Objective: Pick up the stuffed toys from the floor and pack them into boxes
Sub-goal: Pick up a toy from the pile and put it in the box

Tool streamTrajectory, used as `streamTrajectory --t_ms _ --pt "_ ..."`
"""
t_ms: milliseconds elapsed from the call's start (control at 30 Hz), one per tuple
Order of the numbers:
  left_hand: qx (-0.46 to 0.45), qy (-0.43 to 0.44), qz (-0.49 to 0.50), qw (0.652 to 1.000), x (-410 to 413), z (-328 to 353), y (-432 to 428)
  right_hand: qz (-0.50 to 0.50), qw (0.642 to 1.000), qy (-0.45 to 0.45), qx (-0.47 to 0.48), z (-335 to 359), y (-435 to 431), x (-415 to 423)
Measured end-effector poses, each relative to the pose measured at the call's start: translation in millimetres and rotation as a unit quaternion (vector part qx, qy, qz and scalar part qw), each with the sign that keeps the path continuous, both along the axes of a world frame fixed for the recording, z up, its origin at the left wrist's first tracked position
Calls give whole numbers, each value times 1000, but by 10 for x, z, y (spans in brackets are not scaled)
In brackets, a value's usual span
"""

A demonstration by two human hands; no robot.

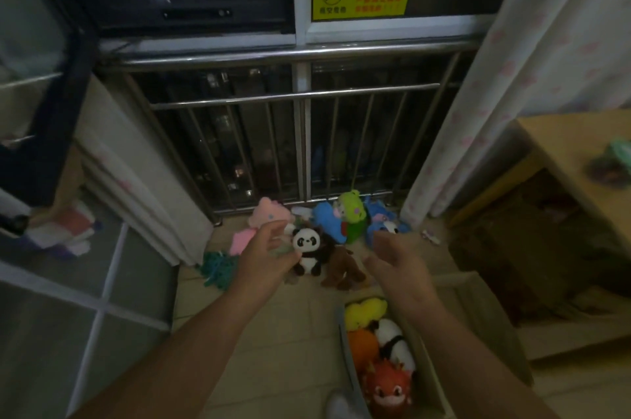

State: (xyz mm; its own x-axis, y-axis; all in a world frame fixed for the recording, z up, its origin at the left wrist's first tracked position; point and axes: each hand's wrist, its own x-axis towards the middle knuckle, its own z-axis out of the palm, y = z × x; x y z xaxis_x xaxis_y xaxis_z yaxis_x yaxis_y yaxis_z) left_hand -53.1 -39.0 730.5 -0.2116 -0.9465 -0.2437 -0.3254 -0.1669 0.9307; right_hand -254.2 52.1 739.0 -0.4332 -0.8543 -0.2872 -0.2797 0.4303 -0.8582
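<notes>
Down on the floor (273, 333) by the railing (293, 96), the panda toy (307, 253) sits against the left hand (266, 258), grip too blurred to call, right hand (392, 260) spread open and empty, box (344, 343) already holding four toys, heap of stuffed toys (351, 217) left to pack.

Single head view, wide-angle, from standing height, pitched forward and down. Facing window railing (293, 96) at far side. Tiled floor (290, 333) mid-frame. Toy box (431, 384) near right, close under lens.
</notes>
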Motion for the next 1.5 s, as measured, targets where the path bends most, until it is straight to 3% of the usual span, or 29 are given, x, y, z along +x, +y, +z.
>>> streamTrajectory --t_ms 200,367,733,867,1067,1300,1433,1500 --pt "2 -24 -3 1000 -139 -137 -635 25 1000 -2 -7 -233 -724 -165" --pt "23 -61 15 998 -396 -795 -1259 22 998 -54 27 -948 -1430 -403" --pt "76 -82 -12 994 -731 -3555 -2314 39 992 -30 114 -3637 -2526 -612" --pt "100 -90 -35 990 -654 -4717 -2545 7 987 -96 132 -4828 -2718 -467" --pt "139 -98 -52 984 -676 -6217 -2806 2 989 -25 143 -6400 -2893 -321" --pt "129 -8 -67 989 -815 -7296 -3123 -15 994 -15 103 -7325 -3275 -331" --pt "209 77 -85 971 -863 -7678 -3286 -83 989 -99 66 -7518 -3490 -369" --pt "234 116 -70 963 -917 -7778 -3322 -66 988 -111 80 -7618 -3601 -384"
